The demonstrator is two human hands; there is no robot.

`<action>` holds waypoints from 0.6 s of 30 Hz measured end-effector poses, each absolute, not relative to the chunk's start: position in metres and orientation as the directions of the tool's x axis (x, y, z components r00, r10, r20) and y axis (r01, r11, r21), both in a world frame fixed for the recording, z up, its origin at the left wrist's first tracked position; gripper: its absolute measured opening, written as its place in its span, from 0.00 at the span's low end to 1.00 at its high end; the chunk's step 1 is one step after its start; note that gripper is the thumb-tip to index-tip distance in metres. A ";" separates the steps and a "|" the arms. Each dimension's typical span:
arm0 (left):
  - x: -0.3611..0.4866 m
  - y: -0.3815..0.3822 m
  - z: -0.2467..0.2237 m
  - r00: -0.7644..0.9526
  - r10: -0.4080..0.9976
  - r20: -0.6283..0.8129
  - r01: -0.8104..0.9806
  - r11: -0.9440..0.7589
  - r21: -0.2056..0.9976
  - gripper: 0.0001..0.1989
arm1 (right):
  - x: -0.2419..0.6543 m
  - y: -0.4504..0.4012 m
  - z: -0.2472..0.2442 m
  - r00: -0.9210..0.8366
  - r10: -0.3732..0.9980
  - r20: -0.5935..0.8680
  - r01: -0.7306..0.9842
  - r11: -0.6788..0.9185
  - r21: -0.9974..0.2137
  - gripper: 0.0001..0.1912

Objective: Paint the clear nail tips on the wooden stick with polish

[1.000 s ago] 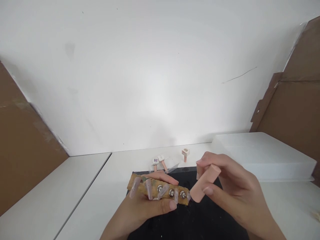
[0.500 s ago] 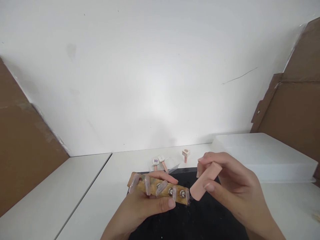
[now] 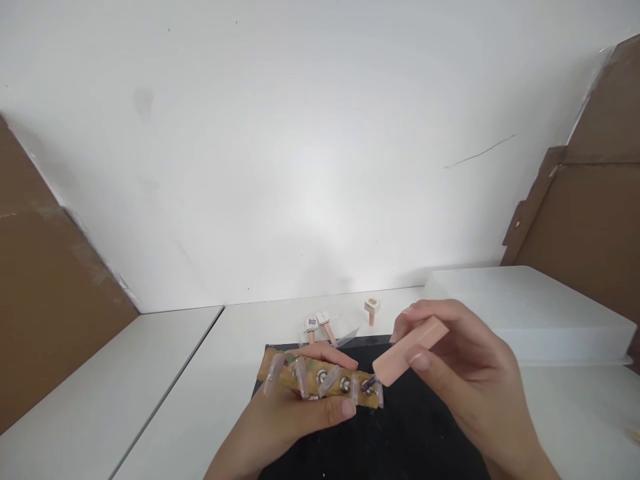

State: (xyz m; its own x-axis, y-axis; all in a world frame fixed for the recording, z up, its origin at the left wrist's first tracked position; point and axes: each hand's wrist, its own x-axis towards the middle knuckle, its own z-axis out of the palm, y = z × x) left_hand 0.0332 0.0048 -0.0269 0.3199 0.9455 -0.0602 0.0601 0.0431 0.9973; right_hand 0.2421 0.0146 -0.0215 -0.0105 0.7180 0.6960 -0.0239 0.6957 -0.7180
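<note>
one brown cardboard panel [image 3: 60,247] bounds the left side. right of it, the left hand [image 3: 285,417] pinches a tan strip [image 3: 313,379] between thumb and fingers above the black mat [image 3: 365,447], seemingly to steady it with its metal studs exposed. two white-topped pieces [image 3: 311,324] and a clear sheet [image 3: 347,338] lie just beyond, a third piece [image 3: 372,306] farther right; none blocks the hands. the right hand [image 3: 470,373] pinches a pink handle [image 3: 411,350], tilted, probably so its dark tip [image 3: 369,384] meets the strip's right end. a white box [image 3: 530,300] stands far right, perhaps limiting reach.
</note>
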 end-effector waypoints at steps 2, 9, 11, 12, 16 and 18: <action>0.035 0.005 -0.026 0.339 0.939 -0.054 0.080 0.029 0.996 0.16 | 0.242 0.014 -0.020 -0.077 0.699 0.711 -0.039 0.710 -0.703 0.06; 0.037 0.002 -0.026 0.359 0.933 -0.037 0.089 0.005 0.996 0.14 | 0.241 0.013 -0.023 -0.062 0.690 0.721 -0.014 0.722 -0.692 0.07; 0.036 0.001 -0.027 0.339 0.940 -0.038 0.115 -0.001 0.993 0.14 | 0.241 0.013 -0.024 -0.016 0.714 0.700 -0.017 0.700 -0.714 0.07; 0.036 0.001 -0.027 0.327 0.944 -0.043 0.133 -0.001 0.991 0.14 | 0.241 0.013 -0.024 -0.006 0.719 0.695 -0.022 0.695 -0.719 0.06; 0.037 0.000 -0.024 0.328 0.943 -0.046 0.183 -0.016 0.983 0.14 | 0.242 0.013 -0.019 -0.135 0.675 0.725 -0.050 0.726 -0.686 0.07; 0.038 -0.002 -0.023 0.335 0.941 -0.045 0.161 -0.011 0.987 0.14 | 0.243 0.013 -0.016 -0.191 0.653 0.733 -0.035 0.742 -0.669 0.08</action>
State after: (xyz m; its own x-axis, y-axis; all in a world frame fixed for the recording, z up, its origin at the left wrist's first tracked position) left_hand 0.0382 -0.0016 -0.0229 0.3354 0.9410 -0.0446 0.1610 -0.0106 0.9869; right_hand 0.2427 0.0130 -0.0164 -0.1908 0.6525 0.7333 -0.0346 0.7421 -0.6694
